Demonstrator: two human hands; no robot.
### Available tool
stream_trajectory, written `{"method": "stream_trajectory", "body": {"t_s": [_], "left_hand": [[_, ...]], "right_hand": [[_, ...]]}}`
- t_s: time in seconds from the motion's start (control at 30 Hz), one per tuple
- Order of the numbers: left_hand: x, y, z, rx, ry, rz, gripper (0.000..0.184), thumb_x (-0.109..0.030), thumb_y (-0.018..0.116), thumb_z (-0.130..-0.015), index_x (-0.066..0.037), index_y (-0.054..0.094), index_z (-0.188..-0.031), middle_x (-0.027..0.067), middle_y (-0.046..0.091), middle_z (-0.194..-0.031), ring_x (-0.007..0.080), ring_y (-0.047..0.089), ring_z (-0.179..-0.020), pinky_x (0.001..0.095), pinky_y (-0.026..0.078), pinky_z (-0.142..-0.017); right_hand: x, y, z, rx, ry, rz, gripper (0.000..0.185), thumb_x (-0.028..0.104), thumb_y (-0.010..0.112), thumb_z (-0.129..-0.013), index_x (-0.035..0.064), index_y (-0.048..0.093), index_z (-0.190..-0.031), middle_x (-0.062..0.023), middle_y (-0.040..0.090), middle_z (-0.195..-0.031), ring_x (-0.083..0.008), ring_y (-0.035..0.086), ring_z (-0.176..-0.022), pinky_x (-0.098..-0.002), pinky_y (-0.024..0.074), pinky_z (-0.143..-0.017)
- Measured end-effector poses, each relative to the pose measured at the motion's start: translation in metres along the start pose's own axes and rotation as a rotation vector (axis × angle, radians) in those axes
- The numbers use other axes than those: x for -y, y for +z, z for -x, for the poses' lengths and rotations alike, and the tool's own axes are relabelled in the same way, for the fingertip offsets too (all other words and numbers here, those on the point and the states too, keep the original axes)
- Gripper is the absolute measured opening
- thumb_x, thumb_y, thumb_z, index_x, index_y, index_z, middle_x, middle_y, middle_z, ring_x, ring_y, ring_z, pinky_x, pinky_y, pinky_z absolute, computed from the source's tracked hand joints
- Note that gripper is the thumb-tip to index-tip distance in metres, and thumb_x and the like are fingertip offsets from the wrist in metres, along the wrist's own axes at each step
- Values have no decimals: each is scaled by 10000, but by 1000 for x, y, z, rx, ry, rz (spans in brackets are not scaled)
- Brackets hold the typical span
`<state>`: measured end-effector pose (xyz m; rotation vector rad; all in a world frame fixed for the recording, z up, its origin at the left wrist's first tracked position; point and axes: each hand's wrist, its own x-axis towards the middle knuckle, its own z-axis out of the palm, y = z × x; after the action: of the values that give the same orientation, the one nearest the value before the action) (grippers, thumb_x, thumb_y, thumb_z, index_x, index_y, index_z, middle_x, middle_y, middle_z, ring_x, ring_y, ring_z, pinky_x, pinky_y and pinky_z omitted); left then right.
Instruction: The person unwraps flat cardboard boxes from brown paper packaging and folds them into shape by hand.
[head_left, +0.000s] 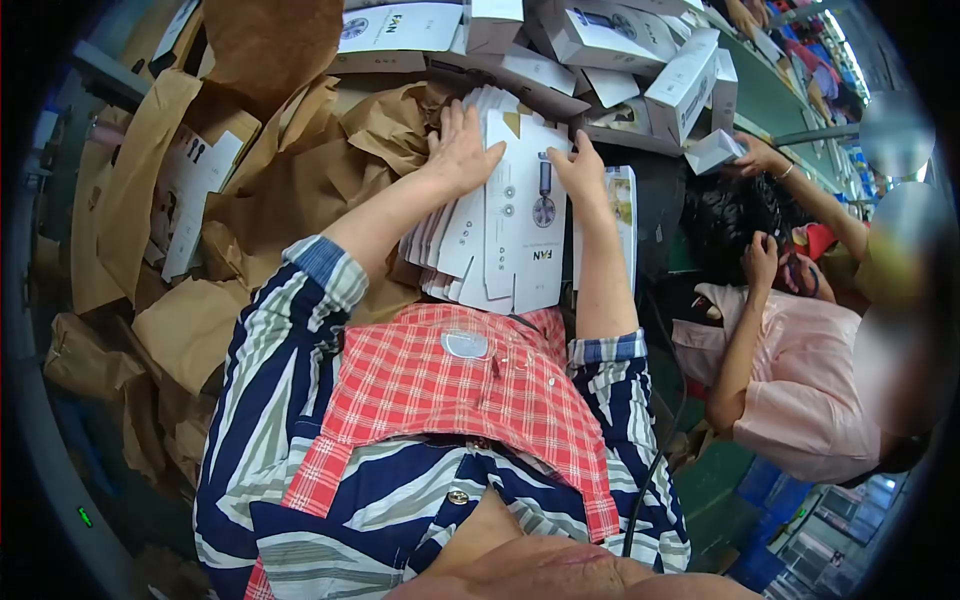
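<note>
A fanned stack of flat, unfolded white fan cartons [515,235] lies in front of my apron, with a small fan picture and the word FAN printed on the top one. My left hand [463,150] rests on the upper left of the stack, its fingers spread. At the top right edge of the stack is my right hand [582,172], thumb and fingers apart, touching the top carton's side. Whether its fingertips reach under the edge is hidden. Beside my right forearm lies another printed piece [621,205], partly covered by the arm.
Folded white fan boxes [610,45] are piled at the back. Crumpled brown paper [290,190] fills the left side, with more printed cardboard [195,185] in it. On the right, a co-worker in a pink shirt [805,365] holds a small white box [714,151].
</note>
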<state>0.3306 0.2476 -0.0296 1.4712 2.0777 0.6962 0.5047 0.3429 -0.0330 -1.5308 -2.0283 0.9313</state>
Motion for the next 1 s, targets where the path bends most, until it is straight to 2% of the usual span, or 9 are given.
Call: {"method": "stream_trajectory", "body": {"t_s": [0.13, 0.27, 0.33, 0.47, 0.53, 0.67, 0.77, 0.9, 1.0], "left_hand": [[28, 8, -2, -75, 69, 33, 781, -350, 545, -803, 56, 149, -1340, 271, 153, -1402, 407, 116, -1315, 498, 177, -1050], [-5, -43, 34, 4, 157, 784, 502, -303, 546, -875, 19, 392, -1226, 120, 541, -1092, 195, 522, -1003, 297, 399, -880], [-43, -80, 57, 173, -116, 1168, 349, -251, 543, -890, -30, 479, -1152, 19, 553, -914, 81, 518, -856, 245, 433, -759], [-57, -115, 72, 330, 65, 1146, 307, -188, 563, -874, -7, 511, -1116, 66, 595, -973, 120, 569, -869, 237, 452, -763], [-68, -118, 71, 225, 211, 1129, 312, -109, 531, -868, 12, 478, -1151, 78, 590, -1000, 122, 572, -880, 235, 455, -771], [-74, -106, 78, 346, 345, 1067, 473, -158, 456, -799, 23, 391, -1231, 102, 419, -1212, 150, 408, -1138, 278, 347, -938], [-71, -102, 71, 239, 207, 1239, 486, -95, 452, -747, 14, 384, -1215, 110, 461, -1141, 177, 459, -1069, 293, 378, -912], [-58, -84, 74, 186, 81, 1119, 497, 23, 390, -691, 25, 394, -1188, 105, 465, -1115, 178, 458, -1040, 291, 359, -923], [-59, -86, 74, 117, 187, 917, 541, 54, 345, -654, 33, 387, -1193, 120, 444, -1161, 191, 385, -1140, 280, 296, -982]], "right_hand": [[20, -16, 12, -44, -29, -490, 588, 165, 634, -773, -84, 399, -1251, -155, 607, -1022, -135, 583, -843, -247, 456, -742], [69, -56, 54, 45, -212, -407, 240, 205, 586, -860, -30, 595, -911, -14, 598, -765, -43, 493, -678, -210, 414, -589], [100, -69, 87, 34, -365, -599, 239, 222, 560, -885, -14, 599, -868, 27, 570, -701, -37, 469, -636, -209, 396, -558], [105, -62, 107, -76, -776, -642, 262, 219, 523, -904, -27, 592, -965, -64, 575, -864, -121, 504, -837, -249, 400, -746], [110, -55, 103, -353, -738, -638, 263, 241, 546, -881, 4, 580, -991, -113, 585, -892, -250, 528, -890, -322, 385, -826], [111, -33, 95, -189, -473, -843, 674, 343, 591, -847, 3, 261, -1325, -148, 442, -1219, -203, 445, -1087, -298, 334, -943], [101, -33, 84, 213, -109, -1341, 564, 229, 579, -851, -11, 318, -1290, -133, 466, -1171, -162, 458, -1054, -256, 374, -890], [93, -35, 93, 315, -88, -865, 390, 220, 536, -880, -20, 446, -1173, -68, 548, -1054, -129, 536, -957, -262, 423, -860], [88, -46, 93, 572, 46, -1464, 392, 232, 517, -892, 3, 440, -1202, -73, 553, -1051, -142, 551, -948, -276, 443, -837]]}}
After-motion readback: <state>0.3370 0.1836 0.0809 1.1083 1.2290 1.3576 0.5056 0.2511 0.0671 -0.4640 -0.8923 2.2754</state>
